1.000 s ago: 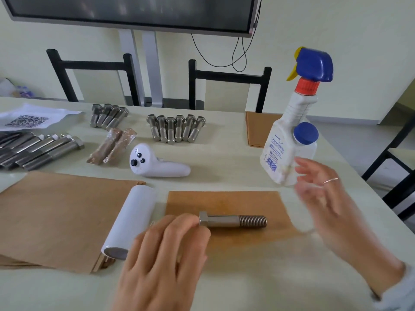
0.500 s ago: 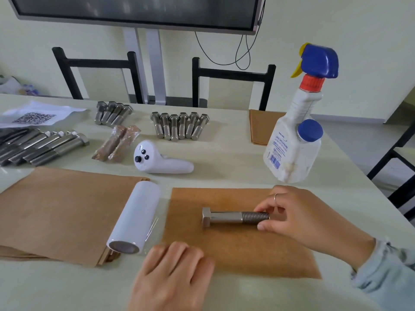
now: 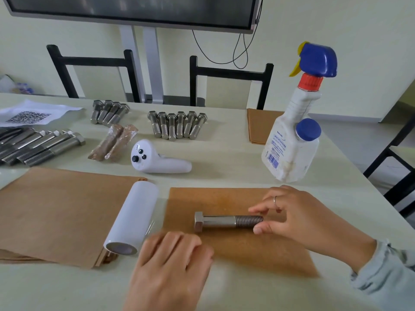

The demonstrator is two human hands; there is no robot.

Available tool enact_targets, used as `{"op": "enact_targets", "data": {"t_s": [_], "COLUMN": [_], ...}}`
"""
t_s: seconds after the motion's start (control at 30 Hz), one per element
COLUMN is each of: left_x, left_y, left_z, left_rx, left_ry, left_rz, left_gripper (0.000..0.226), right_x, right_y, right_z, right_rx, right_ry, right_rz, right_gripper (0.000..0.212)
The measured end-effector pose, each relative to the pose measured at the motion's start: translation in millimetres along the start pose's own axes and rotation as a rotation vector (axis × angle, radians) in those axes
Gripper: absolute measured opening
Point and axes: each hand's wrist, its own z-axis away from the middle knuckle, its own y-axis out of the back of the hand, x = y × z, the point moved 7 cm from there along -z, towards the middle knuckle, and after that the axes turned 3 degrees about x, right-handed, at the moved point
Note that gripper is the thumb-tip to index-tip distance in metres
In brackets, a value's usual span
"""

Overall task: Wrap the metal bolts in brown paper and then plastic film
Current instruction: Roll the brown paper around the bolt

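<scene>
While one bolt lies ready on its sheet, the wrap has not yet begun.
Bolt: bolt (image 3: pixel 226 221) lies flat, lower centre of frame, on the brown paper (image 3: pixel 258 248), head to the left, thread to the right.
Right hand: right hand (image 3: pixel 301 217), lower right, pinches the threaded end between thumb and fingertips; a ring shows on one finger.
Left hand: left hand (image 3: pixel 173 265), bottom centre, rests palm down at the paper's near left corner, fingers lightly bent, holding nothing that can be seen.
Step in hand: likely squaring the bolt to the sheet before rolling.
Doing it well: set the bolt parallel to the near edge, pin the corner, fold the edge over snugly, roll without slack.
Film: film roll (image 3: pixel 132 217) lies left of the sheet, on a paper stack (image 3: pixel 56 209).
Risk: a skewed bolt would roll crooked.
</scene>
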Motion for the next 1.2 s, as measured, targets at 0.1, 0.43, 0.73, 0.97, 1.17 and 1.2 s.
{"op": "enact_targets", "data": {"t_s": [0.1,0.43,0.73,0.97,1.17,1.2], "left_x": [-10.7,-45.1,-51.5,-1.7,-7.5,-10.0], "left_y": [1.2,-36.5,-48.1,-28.6,-35.4,-36.0], "left_z": [-13.8,-46.6,-60.9,-56.6,-38.8,-40.2], "left_rx": [0.007,-0.431,-0.578,-0.401,-0.360,-0.356], "left_ry": [0.051,0.349,0.306,-0.025,-0.033,-0.026], "left_rz": [0.082,0.314,0.254,0.031,-0.108,-0.092], "left_gripper": [0.025,0.016,0.018,0.013,0.034,0.039], "right_x": [-3.2,-56.8,-33.8,-25.9,-21.4,-20.0], "right_y": [23.0,21.3,-12.2,-14.2,-17.1,-17.8], "right_z": [6.3,42.6,14.1,6.3,-3.1,-5.4], "right_rx": [0.094,0.485,0.210,0.169,0.087,0.054], "right_ry": [0.018,0.569,0.356,0.273,0.247,0.236], "right_rz": [-0.058,0.174,0.220,0.189,0.099,0.092], "right_gripper": [0.032,0.022,0.027,0.024,0.025,0.024]}}
